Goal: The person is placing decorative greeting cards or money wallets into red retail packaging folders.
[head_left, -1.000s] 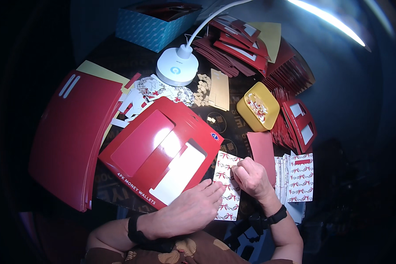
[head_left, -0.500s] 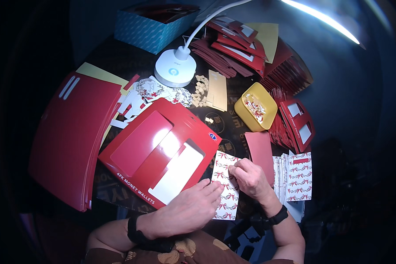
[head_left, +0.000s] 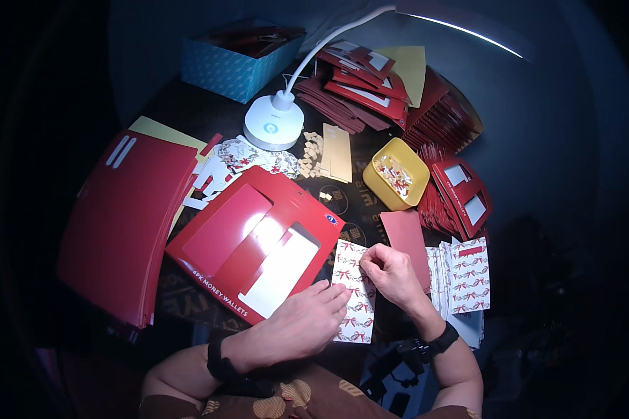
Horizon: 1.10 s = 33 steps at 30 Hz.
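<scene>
Steadying patterned card (head_left: 356,313) under flat, outstretched left hand (head_left: 302,322) | pinching over its right side with right hand (head_left: 391,274), cannot tell what's held | likely fingertip work; next likely needing still card

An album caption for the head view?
Left hand and right hand at a bow-patterned white card, beside a red package.

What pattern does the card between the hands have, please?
White card with red bows, leafy sprigs; head view.
</scene>
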Motion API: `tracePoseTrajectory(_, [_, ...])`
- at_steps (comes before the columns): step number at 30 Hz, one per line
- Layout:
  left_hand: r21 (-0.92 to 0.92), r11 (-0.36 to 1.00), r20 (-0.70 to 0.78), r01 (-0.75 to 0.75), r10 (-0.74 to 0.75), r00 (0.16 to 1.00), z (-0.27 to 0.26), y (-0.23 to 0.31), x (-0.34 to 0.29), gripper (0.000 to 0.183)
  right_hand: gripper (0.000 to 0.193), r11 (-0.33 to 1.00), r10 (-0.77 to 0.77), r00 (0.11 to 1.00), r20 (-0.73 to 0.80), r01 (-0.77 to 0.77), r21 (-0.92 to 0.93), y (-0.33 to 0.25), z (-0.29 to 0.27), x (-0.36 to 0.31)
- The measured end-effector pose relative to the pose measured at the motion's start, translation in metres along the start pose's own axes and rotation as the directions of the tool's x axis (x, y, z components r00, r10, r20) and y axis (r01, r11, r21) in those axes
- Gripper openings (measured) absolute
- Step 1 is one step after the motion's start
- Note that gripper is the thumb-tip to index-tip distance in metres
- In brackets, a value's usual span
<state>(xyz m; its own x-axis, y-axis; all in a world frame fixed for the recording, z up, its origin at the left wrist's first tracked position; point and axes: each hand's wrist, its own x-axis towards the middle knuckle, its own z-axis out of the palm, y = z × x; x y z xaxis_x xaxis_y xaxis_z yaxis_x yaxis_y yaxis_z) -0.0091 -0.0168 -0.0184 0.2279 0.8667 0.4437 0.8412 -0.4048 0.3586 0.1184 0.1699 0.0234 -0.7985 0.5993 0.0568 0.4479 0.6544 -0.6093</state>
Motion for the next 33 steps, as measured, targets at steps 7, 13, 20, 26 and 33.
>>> tracePoseTrajectory(7, [0.034,0.999,-0.002,0.0,0.0,1.0,0.003,-0.001,0.001,0.032,0.01,0.984,-0.052,0.998,0.02,0.054,-0.171,-0.001,0.003,0.004])
tracePoseTrajectory(13, [0.049,0.999,-0.03,0.007,-0.006,1.0,0.003,0.001,0.002,0.03,0.012,0.966,-0.1,0.994,0.031,0.105,-0.235,-0.001,0.006,0.006])
tracePoseTrajectory(20, [0.065,0.998,0.048,0.021,-0.024,0.999,-0.002,0.002,0.004,0.029,0.011,0.952,-0.106,0.993,0.046,0.115,-0.282,-0.008,0.005,0.008])
tracePoseTrajectory(26, [0.045,0.999,0.049,0.019,-0.022,0.999,-0.002,0.002,0.004,0.027,0.01,0.971,-0.046,0.997,0.054,0.057,-0.231,-0.002,0.003,0.011])
tracePoseTrajectory(33, [0.052,0.999,0.049,0.014,-0.016,0.999,-0.002,0.001,0.003,0.028,0.008,0.957,-0.135,0.989,0.055,0.145,-0.251,-0.002,0.003,0.004])
